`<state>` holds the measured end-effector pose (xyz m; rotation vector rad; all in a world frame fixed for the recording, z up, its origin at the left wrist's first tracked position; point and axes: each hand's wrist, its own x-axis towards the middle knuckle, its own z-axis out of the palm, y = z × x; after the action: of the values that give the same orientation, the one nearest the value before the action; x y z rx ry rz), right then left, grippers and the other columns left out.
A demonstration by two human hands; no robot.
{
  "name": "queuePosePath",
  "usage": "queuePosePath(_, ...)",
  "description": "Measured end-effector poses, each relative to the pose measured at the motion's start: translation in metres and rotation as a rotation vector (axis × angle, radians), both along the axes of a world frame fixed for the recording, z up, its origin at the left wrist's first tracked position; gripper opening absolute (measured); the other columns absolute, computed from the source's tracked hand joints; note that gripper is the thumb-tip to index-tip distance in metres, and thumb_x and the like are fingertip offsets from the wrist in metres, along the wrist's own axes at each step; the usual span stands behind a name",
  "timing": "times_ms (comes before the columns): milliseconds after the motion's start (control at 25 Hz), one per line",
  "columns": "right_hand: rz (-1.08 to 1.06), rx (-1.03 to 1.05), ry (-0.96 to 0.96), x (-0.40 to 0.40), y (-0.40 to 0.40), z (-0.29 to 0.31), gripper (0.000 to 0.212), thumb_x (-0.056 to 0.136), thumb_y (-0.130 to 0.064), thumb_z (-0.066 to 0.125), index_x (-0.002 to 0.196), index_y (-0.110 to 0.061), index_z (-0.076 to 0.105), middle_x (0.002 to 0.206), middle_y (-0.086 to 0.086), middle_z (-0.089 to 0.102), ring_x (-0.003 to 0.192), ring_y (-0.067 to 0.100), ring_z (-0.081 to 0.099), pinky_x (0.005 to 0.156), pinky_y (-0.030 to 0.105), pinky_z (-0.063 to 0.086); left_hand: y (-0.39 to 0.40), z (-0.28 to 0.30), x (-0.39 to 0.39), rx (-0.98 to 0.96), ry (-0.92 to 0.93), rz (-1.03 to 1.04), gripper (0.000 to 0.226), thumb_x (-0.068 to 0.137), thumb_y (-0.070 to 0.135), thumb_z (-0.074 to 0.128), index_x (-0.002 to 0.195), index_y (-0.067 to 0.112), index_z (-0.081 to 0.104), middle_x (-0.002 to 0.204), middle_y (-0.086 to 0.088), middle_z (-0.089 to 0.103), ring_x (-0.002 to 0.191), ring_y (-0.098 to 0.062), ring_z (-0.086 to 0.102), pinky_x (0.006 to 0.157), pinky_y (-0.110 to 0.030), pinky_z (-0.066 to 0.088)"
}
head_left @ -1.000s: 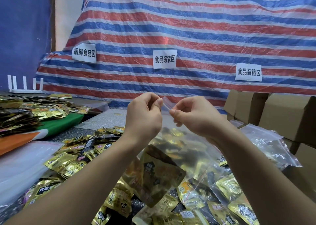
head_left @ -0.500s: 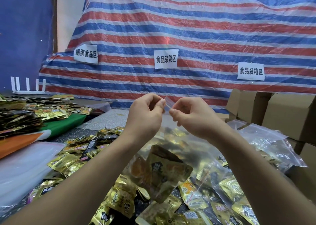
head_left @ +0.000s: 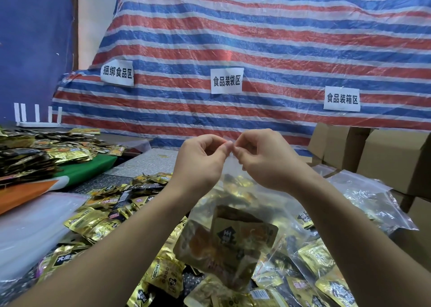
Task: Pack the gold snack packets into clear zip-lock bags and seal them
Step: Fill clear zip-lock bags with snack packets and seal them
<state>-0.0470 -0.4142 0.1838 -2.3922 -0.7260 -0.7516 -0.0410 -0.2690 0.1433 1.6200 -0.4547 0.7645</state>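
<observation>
A: Head view, we see both hands raised over the tabletop (head_left: 144, 162), left hand (head_left: 200, 164) and right hand (head_left: 268, 159) close together, fingertips almost touching.

B: Clamped on what?

A: We read both as pinching the top edge of a clear plastic zip-lock bag (head_left: 233, 213), thumb against forefinger on each side. The bag hangs below the hands, above the tabletop.

B: Contents?

A: Gold foil snack packets inside the bag (head_left: 235, 239), one large packet facing us with a dark logo. We cannot tell whether the zip strip is fully closed.

B: Around it?

A: Loose gold snack packets (head_left: 100, 222) spread over the tabletop under and left of the forearms. Another filled clear bag (head_left: 370, 201) lies to the right, near brown cardboard boxes (head_left: 391, 157). Far left, a second heap of gold and dark packets (head_left: 35, 152) on a green sheet (head_left: 88, 169), an orange sheet (head_left: 23, 194) beside it.

B: Background?

A: Red, white and blue striped tarpaulin (head_left: 256, 38) with three white paper labels (head_left: 226, 81) stuck on it.
</observation>
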Motion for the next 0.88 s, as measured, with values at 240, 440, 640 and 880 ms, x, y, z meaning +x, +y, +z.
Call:
queuePosePath(240,-0.037,0.019,0.012,-0.001,0.001,0.000,0.020,0.097,-0.032,0.062,0.078,-0.028,0.064,0.073,-0.006,0.066,0.070,0.013,0.066,0.057,0.026,0.053,-0.008,-0.001,-0.001,-0.042,-0.015,0.095,0.021,0.092,0.023,0.068,0.071,0.025,0.070,0.063,0.005,0.067,0.056,0.001,0.056,0.053,-0.019,0.047)
queuePosePath(440,-0.048,0.030,0.060,-0.001,-0.004,0.001,0.018,0.097,-0.032,0.062,0.080,-0.026,0.065,0.075,-0.006,0.068,0.071,0.013,0.066,0.066,0.033,0.057,-0.003,0.003,0.004,-0.091,-0.034,0.130,0.022,0.091,0.023,0.069,0.070,0.026,0.069,0.059,0.010,0.063,0.055,0.002,0.054,0.053,-0.018,0.047)
queuePosePath(640,-0.061,0.016,0.109,-0.003,-0.016,-0.006,0.018,0.098,-0.030,0.061,0.088,-0.019,0.070,0.079,-0.002,0.069,0.076,0.019,0.066,0.077,0.046,0.058,0.007,0.008,0.010,-0.105,-0.050,0.192,0.023,0.092,0.025,0.068,0.070,0.028,0.069,0.058,0.014,0.063,0.056,0.004,0.055,0.053,-0.014,0.046)
queuePosePath(880,-0.114,-0.011,0.133,-0.003,-0.031,-0.019,0.019,0.098,-0.031,0.060,0.083,-0.022,0.069,0.078,-0.004,0.070,0.075,0.015,0.066,0.072,0.037,0.056,0.026,0.007,0.014,-0.117,-0.040,0.248,0.023,0.093,0.024,0.067,0.070,0.029,0.066,0.053,0.020,0.061,0.049,0.006,0.053,0.046,-0.009,0.041)
